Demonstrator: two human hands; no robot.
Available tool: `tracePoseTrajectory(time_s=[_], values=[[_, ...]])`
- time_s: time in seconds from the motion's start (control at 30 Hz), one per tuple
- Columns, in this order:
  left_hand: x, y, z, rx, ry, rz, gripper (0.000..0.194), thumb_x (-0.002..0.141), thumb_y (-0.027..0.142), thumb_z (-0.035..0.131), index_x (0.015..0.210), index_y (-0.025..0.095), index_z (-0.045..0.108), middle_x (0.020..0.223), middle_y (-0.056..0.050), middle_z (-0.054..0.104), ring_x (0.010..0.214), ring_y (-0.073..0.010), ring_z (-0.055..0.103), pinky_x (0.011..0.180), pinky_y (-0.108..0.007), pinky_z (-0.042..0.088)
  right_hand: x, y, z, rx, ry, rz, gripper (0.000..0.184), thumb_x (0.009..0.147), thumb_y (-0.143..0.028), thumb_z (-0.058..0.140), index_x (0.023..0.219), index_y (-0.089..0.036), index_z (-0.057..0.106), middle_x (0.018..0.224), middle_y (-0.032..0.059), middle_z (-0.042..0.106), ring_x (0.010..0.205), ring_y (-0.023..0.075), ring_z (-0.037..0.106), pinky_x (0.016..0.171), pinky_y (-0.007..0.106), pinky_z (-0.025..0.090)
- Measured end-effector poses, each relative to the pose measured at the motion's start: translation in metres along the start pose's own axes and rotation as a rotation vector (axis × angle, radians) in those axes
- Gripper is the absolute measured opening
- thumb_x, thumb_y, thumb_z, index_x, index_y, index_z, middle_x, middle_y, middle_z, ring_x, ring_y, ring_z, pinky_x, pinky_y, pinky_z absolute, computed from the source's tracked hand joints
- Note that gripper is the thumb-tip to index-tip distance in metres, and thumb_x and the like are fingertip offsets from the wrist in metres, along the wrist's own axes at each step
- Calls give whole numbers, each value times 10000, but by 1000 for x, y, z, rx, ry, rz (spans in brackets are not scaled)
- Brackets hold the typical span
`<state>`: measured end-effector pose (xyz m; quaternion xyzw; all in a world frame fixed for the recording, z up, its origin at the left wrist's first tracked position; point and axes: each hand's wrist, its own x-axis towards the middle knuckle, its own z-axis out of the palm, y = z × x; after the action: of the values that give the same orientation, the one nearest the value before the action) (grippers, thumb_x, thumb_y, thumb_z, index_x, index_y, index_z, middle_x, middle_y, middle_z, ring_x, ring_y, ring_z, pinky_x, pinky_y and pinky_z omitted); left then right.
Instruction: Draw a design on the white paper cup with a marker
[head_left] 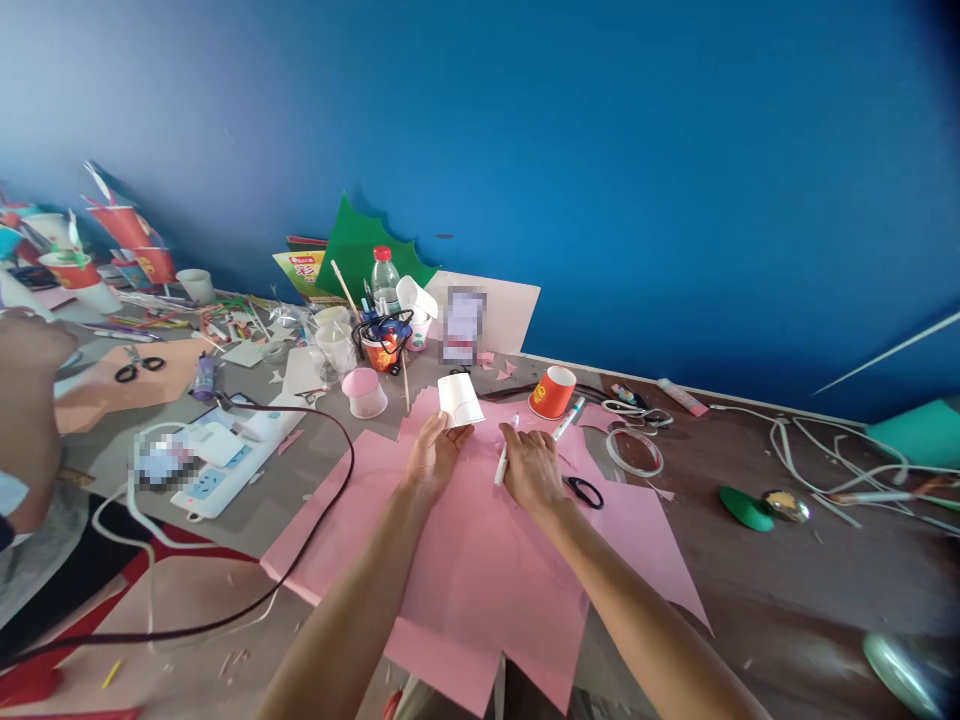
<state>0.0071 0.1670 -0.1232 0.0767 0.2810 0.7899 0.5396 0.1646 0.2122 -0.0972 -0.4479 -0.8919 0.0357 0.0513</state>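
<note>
My left hand (pixel 435 450) grips a white paper cup (pixel 460 399) near its rim, tilted above the pink paper. To its right, my right hand (pixel 534 468) is closed, with a slim white marker (pixel 500 470) at its fingers and thumb. A second white marker with a blue end (pixel 568 418) lies just beyond that hand. Scissors with a black handle (pixel 585 492) lie beside the right wrist, their blades mostly hidden. Large sheets of pink paper (pixel 465 570) spread under both hands. An orange-red paper cup (pixel 553 392) stands behind the right hand.
A pink cup (pixel 364 393) and a pen-filled cup (pixel 381 350) stand behind left. A dark cable (pixel 346 480) loops past a white power strip (pixel 225 465). Tape (pixel 634 452) and white cords (pixel 795 440) lie right. Another person's arm (pixel 30 400) shows at far left.
</note>
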Motion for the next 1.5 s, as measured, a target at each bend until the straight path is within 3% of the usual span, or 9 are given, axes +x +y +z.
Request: tracePoseTrajectory(time_s=[0.23, 0.53, 0.73, 0.9, 1.1, 1.23, 1.3, 1.4, 1.5], values=[[-1, 0, 1, 25, -10, -4, 303, 750, 321, 838, 968, 155, 709, 966, -67, 756, 905, -199, 698, 899, -345, 544, 10, 7, -6, -100, -54, 1, 447, 953, -68, 448, 1382, -123, 560, 1136, 167, 753, 1138, 310, 633, 965, 408, 280], [-6, -1, 4, 81, -43, 21, 374, 741, 305, 854, 1057, 182, 698, 972, -53, 766, 917, -196, 716, 925, -336, 541, 16, 15, -9, -125, -88, -56, 486, 944, -47, 444, 1416, -132, 521, 1170, 163, 745, 1153, 306, 619, 1034, 422, 250], [-7, -3, 4, 100, -88, 31, 417, 750, 291, 853, 1122, 192, 693, 1016, -60, 774, 973, -205, 720, 952, -338, 532, 20, 14, -9, -147, -127, -86, 429, 943, -44, 429, 1317, -161, 604, 1155, 152, 751, 1129, 303, 629, 978, 411, 290], [-6, -2, 4, 90, -78, 19, 351, 757, 313, 850, 1048, 175, 709, 1001, -71, 774, 968, -220, 724, 984, -359, 518, 23, 14, -12, -145, -148, -112, 421, 949, -38, 432, 1292, -173, 636, 1113, 146, 760, 1106, 296, 644, 975, 413, 293], [-6, -2, 4, 91, -64, 12, 349, 716, 316, 882, 984, 186, 701, 975, -51, 772, 937, -196, 720, 946, -340, 536, 20, 17, -10, -121, -137, -125, 526, 965, -26, 408, 1441, -193, 559, 1110, 134, 757, 1116, 284, 655, 1009, 419, 291], [-5, -2, 2, 102, -67, 23, 284, 733, 321, 866, 896, 176, 685, 966, -55, 758, 941, -195, 708, 944, -343, 527, 13, 27, -7, -71, -57, -122, 553, 958, -32, 423, 1474, -190, 545, 1124, 136, 759, 1098, 267, 665, 1025, 409, 322], [-6, -1, 2, 105, -66, 32, 278, 744, 335, 856, 893, 173, 686, 980, -59, 754, 952, -202, 706, 945, -349, 523, 9, 42, -7, -19, 25, -87, 514, 954, -70, 463, 1438, -193, 585, 1142, 128, 760, 1084, 259, 673, 1023, 394, 352], [-6, -1, 3, 102, -69, 28, 269, 745, 336, 853, 875, 175, 681, 999, -62, 756, 976, -210, 706, 965, -363, 519, 7, 74, -12, 57, 118, 121, 390, 959, -150, 486, 1290, -189, 689, 1176, 128, 757, 1097, 269, 681, 990, 386, 406], [-6, -3, 4, 103, -82, 12, 258, 732, 310, 862, 854, 185, 671, 980, -50, 762, 966, -205, 715, 988, -375, 518, 16, 102, -17, 160, 53, 386, 358, 998, -263, 451, 1253, -190, 692, 1178, 137, 754, 1107, 309, 691, 949, 412, 452]])
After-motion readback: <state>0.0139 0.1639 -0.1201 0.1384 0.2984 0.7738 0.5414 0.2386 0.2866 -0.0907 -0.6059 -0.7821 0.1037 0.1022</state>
